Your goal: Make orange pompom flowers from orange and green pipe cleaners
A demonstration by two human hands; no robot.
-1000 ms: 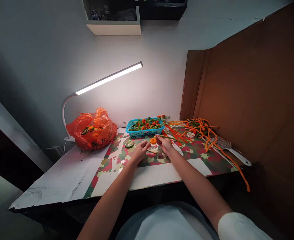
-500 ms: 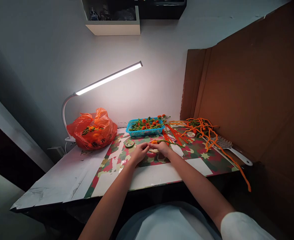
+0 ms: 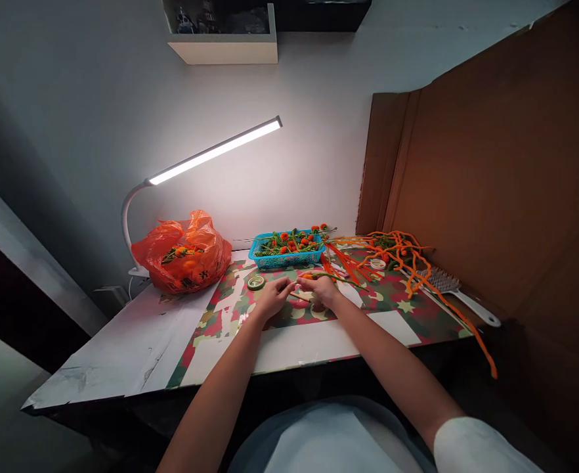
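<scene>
Over the middle of the table my two hands meet almost fingertip to fingertip. My right hand [image 3: 323, 291] is closed around an orange pipe-cleaner flower [image 3: 307, 276], whose fuzzy green stem [image 3: 341, 279] runs out to the right past the knuckles. My left hand [image 3: 274, 297] has thumb and fingers pressed together beside the flower's head; what it pinches, if anything, is too small to make out. Just below the fingers a thin, light brown stick [image 3: 299, 297] shows. A roll of green tape [image 3: 256, 282] lies left of my left hand.
Behind the hands stands a blue basket [image 3: 285, 261] of orange flowers with green stems. A red plastic bag [image 3: 191, 263] sits left, under a lit lamp [image 3: 215, 151]. Orange pipe cleaners [image 3: 412, 263] and a wire brush [image 3: 471, 309] lie right, beside a cardboard panel [image 3: 467, 184].
My right hand has turned a little, and the flower's orange head is now more covered by its fingers. The fingertips stay close together. The thin stick below them shows more plainly.
</scene>
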